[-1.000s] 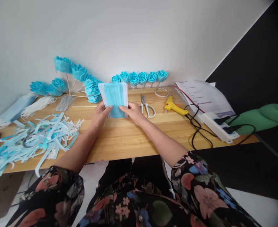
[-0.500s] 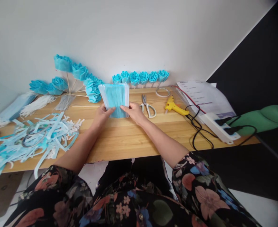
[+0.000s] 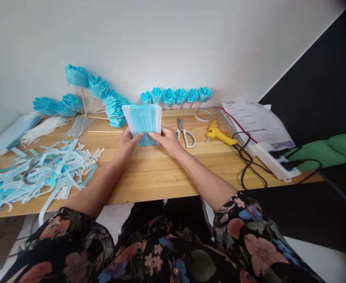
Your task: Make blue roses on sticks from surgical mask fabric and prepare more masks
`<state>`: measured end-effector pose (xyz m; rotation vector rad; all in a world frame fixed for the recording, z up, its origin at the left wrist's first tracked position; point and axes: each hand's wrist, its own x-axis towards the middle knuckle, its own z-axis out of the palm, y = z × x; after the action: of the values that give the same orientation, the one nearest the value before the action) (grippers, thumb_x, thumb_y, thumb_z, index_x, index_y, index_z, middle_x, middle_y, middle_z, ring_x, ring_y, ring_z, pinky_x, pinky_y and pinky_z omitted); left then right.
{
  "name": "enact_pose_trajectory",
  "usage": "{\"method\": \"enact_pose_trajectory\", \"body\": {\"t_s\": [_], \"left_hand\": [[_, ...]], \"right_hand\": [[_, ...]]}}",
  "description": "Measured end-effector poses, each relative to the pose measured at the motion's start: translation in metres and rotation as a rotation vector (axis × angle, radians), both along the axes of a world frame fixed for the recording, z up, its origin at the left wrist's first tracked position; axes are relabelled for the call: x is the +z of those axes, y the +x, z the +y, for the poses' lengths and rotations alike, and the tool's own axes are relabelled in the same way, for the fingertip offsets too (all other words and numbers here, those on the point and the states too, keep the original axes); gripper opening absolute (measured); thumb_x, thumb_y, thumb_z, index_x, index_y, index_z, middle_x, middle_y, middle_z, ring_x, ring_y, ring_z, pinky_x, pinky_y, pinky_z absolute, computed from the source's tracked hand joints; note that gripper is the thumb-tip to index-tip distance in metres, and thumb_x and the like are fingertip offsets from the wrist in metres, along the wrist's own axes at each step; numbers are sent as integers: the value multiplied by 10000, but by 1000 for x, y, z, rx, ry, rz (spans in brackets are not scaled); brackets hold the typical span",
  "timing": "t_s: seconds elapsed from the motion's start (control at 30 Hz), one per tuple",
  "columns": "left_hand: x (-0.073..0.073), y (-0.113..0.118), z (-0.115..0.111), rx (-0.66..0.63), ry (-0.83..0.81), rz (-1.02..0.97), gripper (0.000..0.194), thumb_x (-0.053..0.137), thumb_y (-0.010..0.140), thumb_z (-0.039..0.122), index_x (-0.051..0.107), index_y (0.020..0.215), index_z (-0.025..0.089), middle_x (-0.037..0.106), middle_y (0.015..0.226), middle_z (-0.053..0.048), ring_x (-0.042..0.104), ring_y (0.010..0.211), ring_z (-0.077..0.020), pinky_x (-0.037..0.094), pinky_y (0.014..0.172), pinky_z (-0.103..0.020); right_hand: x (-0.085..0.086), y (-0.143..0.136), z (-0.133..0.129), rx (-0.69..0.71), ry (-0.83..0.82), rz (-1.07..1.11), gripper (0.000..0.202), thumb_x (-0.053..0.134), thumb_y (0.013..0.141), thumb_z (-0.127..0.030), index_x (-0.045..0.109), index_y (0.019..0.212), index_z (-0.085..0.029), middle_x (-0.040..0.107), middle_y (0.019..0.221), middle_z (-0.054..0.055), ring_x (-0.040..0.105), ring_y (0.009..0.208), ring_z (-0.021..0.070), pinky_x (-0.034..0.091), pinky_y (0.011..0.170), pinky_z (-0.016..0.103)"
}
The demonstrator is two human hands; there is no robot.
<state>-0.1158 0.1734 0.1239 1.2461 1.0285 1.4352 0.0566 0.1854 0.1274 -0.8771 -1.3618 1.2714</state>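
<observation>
A stack of blue and white mask sheets [image 3: 143, 120] stands upright above the table, held from both sides. My left hand [image 3: 128, 143] is closed on its lower left edge, thumb across the front. On the lower right edge my right hand [image 3: 167, 140] grips the same stack, its thumb also on the front face. The fingers behind the stack are hidden. White-handled scissors [image 3: 185, 133] lie just right of my right hand. Behind the stack, blue fabric flowers on sticks [image 3: 169, 96] lean at the wall.
Cut strips [image 3: 49, 169] are heaped at the left beside wire bundles [image 3: 77, 126]. More blue flowers [image 3: 99, 87] stand behind. To the right are a yellow glue gun [image 3: 220, 134], a tape roll [image 3: 204, 114], papers [image 3: 252, 122] and a power strip [image 3: 275, 161] with black cables.
The view has shifted slightly. Both hands keep the same hold on the stack, with no clear movement of either.
</observation>
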Motion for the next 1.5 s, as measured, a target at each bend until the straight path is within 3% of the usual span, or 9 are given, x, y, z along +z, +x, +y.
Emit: {"method": "enact_pose_trajectory", "body": {"t_s": [0.2, 0.37, 0.53, 0.77, 1.07, 1.3, 1.5], "left_hand": [[-3, -1, 1, 2, 5, 20, 513, 842, 692, 432, 670, 1095, 165, 747, 1117, -91, 692, 1037, -271, 556, 913, -379], [1, 0, -5, -42, -69, 52, 483, 828, 720, 470, 704, 1055, 145, 759, 1054, -102, 707, 1013, -293, 560, 934, -426], [2, 2, -6, 3, -15, 36, 469, 824, 734, 465, 704, 1071, 162, 753, 1110, -98, 704, 1032, -290, 566, 927, -411], [-4, -2, 1, -8, 32, 3, 541, 835, 729, 449, 660, 1156, 167, 727, 1202, -107, 681, 1112, -288, 562, 925, -373], [0, -1, -5, -19, -37, -10, 485, 843, 725, 472, 706, 1055, 144, 756, 1094, -105, 706, 982, -277, 574, 859, -381], [3, 1, -7, 56, 130, 30, 417, 816, 766, 486, 717, 1029, 178, 759, 1082, -72, 693, 1020, -261, 560, 926, -397], [-3, -2, 1, 15, 157, 63, 460, 797, 788, 471, 674, 1111, 167, 738, 1164, -107, 683, 1085, -280, 544, 968, -418]], "right_hand": [[-3, 1, 2, -13, -23, -27, 396, 771, 723, -503, 761, 937, -170, 726, 863, 28, 634, 807, 182, 505, 703, 278], [-5, 1, 3, -43, -15, -55, 394, 775, 708, -537, 757, 823, -161, 680, 751, 13, 605, 746, 174, 485, 670, 280], [-5, 1, 2, -56, 24, -35, 348, 767, 741, -508, 744, 787, -164, 677, 748, 9, 603, 734, 166, 482, 675, 279], [-2, 1, 0, 25, -19, 24, 408, 792, 719, -499, 767, 969, -178, 758, 941, 33, 666, 872, 198, 543, 796, 309], [-4, 1, 1, -8, -12, 6, 362, 774, 739, -497, 746, 845, -153, 688, 765, 9, 590, 710, 149, 483, 664, 267], [1, 1, -1, -49, 118, -49, 390, 727, 788, -546, 753, 847, -162, 677, 781, 15, 591, 747, 164, 481, 694, 282], [-3, 2, 1, -21, 144, -113, 406, 736, 785, -549, 757, 915, -165, 710, 867, 32, 622, 827, 189, 500, 746, 291]]}}
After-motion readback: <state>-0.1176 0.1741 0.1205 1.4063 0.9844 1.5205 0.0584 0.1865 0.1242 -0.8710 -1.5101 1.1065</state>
